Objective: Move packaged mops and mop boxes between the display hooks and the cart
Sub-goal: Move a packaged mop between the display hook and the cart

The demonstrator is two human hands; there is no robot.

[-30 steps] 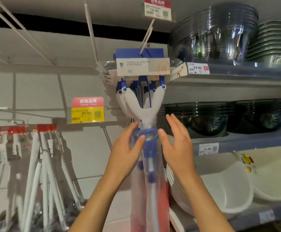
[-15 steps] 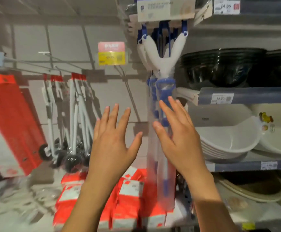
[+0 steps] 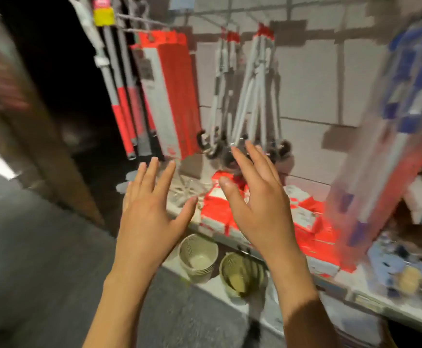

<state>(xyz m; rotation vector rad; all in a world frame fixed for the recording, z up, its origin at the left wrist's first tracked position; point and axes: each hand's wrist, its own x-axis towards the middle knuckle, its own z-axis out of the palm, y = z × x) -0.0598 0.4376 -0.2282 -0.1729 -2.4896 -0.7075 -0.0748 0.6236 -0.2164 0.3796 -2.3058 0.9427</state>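
Left hand (image 3: 149, 217): raised in the middle of the view, back towards the camera, fingers straight and spread; nothing is held.
Right hand (image 3: 260, 209): raised just right of the left hand, fingers straight and slightly fanned; nothing is held, and no item is touched as far as can be seen.
Packaged mop (image 3: 390, 136): seen blurred at the far right, blue and white parts in a clear bag with a red lower section, tilted; its hook is not visible.
Mop boxes (image 3: 169, 96): tall red and white boxes are hung on a display hook at upper centre-left, beyond the left hand.
Red-and-grey poles (image 3: 124, 106): hung just left of the mop boxes.
White-handled items (image 3: 250, 96): a cluster is hung right of the boxes, dark rounded ends at the bottom, just beyond the right hand's fingertips.
Red packages (image 3: 313, 222): stacked flat on the shelf (image 3: 330, 280) below the hanging items, partly hidden by the right hand.
Baskets (image 3: 199, 257): two round stacks are set low, under the shelf edge, between the forearms.
Floor (image 3: 29, 247): grey, at the left.
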